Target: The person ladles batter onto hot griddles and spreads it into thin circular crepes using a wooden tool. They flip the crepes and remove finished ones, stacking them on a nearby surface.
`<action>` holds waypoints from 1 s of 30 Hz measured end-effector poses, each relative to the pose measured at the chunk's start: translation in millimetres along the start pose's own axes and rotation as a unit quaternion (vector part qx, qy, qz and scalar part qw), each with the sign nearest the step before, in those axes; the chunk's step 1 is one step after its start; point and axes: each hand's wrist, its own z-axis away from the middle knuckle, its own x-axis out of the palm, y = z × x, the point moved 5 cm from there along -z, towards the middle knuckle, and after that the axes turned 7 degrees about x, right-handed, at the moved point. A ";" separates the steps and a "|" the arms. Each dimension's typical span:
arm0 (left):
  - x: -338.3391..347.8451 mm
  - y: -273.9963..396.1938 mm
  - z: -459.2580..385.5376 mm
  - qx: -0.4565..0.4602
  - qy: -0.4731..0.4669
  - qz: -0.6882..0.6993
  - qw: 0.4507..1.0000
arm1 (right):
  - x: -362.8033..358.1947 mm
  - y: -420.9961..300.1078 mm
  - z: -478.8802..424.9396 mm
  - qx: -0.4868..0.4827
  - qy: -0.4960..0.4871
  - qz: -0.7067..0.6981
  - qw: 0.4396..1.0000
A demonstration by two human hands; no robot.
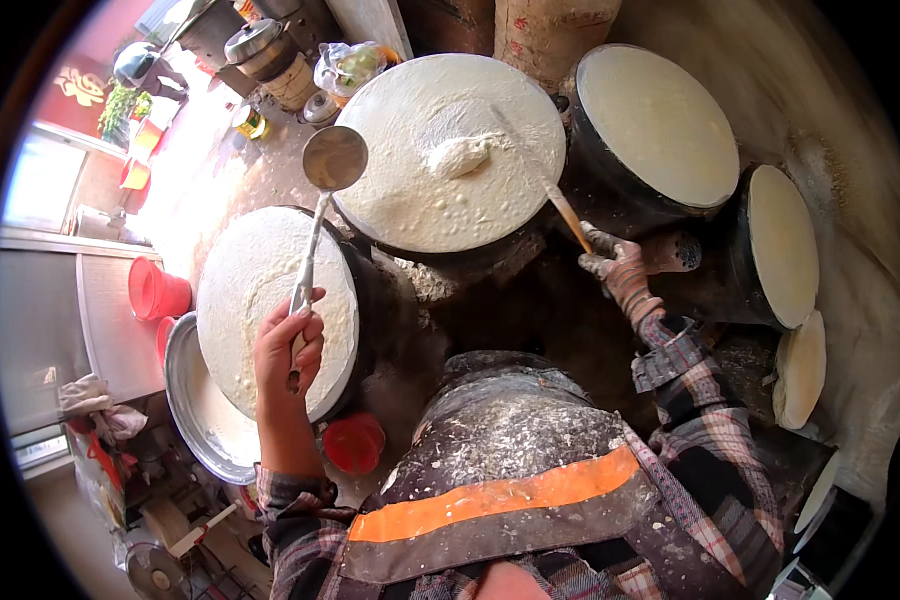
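My bare left hand (291, 341) grips the handle of a metal ladle (335, 157), its bowl raised between two round griddles. In my gloved right hand (615, 266) is a wooden-handled tool (566, 214), whose pale far end reaches over the middle griddle. White batter covers the middle griddle (397, 180), with a thick mound of batter (461, 156) near its centre and small bubbles below that. Beneath the ladle and behind my left forearm lies the left griddle (232, 277), also coated in batter with a ring-like ridge.
Right of the middle stand more round griddles with pale sheets (656, 124), (784, 244). A large metal basin (187, 420) of pale liquid is at lower left, near red buckets (157, 289). A lidded pot (255, 43) stands beyond. Another person (146, 69) bends far off at upper left.
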 end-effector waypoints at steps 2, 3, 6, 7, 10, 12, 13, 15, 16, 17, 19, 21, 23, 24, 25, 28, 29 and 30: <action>20.4 -5.4 -19.5 -0.026 0.011 -0.085 0.996 | 48.7 6.6 -5.0 -0.017 -0.038 0.060 0.997; 28.1 -7.9 -26.5 -0.032 -0.006 -0.126 0.992 | 63.8 2.1 -8.3 -0.029 -0.058 0.117 0.991; 27.7 -4.0 -21.5 -0.043 -0.025 -0.160 0.986 | 53.5 -11.5 24.5 0.016 -0.006 0.062 0.998; 26.9 -2.4 -21.3 -0.042 -0.035 -0.167 0.984 | 40.2 -3.4 33.2 0.104 0.054 -0.019 0.993; 30.7 2.5 -23.7 -0.061 -0.020 -0.229 0.971 | 80.6 1.5 45.5 0.054 0.086 -0.041 0.994; 36.5 1.5 -29.1 -0.058 -0.027 -0.260 0.964 | 129.2 1.6 46.3 0.065 0.019 -0.056 0.996; 30.2 2.3 -29.7 -0.052 -0.024 -0.258 0.965 | 140.4 3.9 41.9 0.100 -0.003 -0.090 0.991; 21.0 7.2 -33.8 -0.044 -0.055 -0.237 0.969 | 135.0 36.0 20.6 0.052 0.029 -0.132 0.989; 16.3 6.7 -33.8 -0.051 -0.048 -0.224 0.972 | 135.0 29.1 24.8 0.069 0.043 -0.187 0.979; 15.7 4.5 -35.0 -0.057 -0.039 -0.210 0.975 | 136.6 21.8 31.6 0.085 0.055 -0.240 0.965; 33.4 2.8 -30.9 -0.053 -0.036 -0.222 0.973 | 161.0 4.5 40.0 0.100 0.022 -0.228 0.968; 40.1 4.5 -29.1 -0.048 -0.036 -0.219 0.974 | 167.0 6.0 30.6 0.104 0.024 -0.217 0.970; 31.2 6.2 -31.2 -0.051 -0.034 -0.200 0.978 | 165.4 27.5 5.4 0.035 0.069 -0.302 0.950; 29.6 1.6 -31.8 -0.055 -0.035 -0.195 0.979 | 164.2 13.0 20.4 0.097 0.056 -0.294 0.949; 32.1 -0.6 -32.3 -0.058 -0.034 -0.197 0.978 | 169.3 13.9 20.7 0.097 0.037 -0.294 0.950; 37.1 -5.1 -34.2 -0.064 -0.022 -0.159 0.985 | 182.9 10.4 15.0 0.109 -0.009 -0.323 0.940; 35.5 -3.1 -31.5 -0.066 -0.020 -0.138 0.988 | 183.3 9.0 15.0 0.119 -0.007 -0.355 0.927; 34.1 -2.8 -25.1 -0.070 -0.003 -0.145 0.987 | 184.4 -0.4 25.0 0.145 -0.029 -0.379 0.914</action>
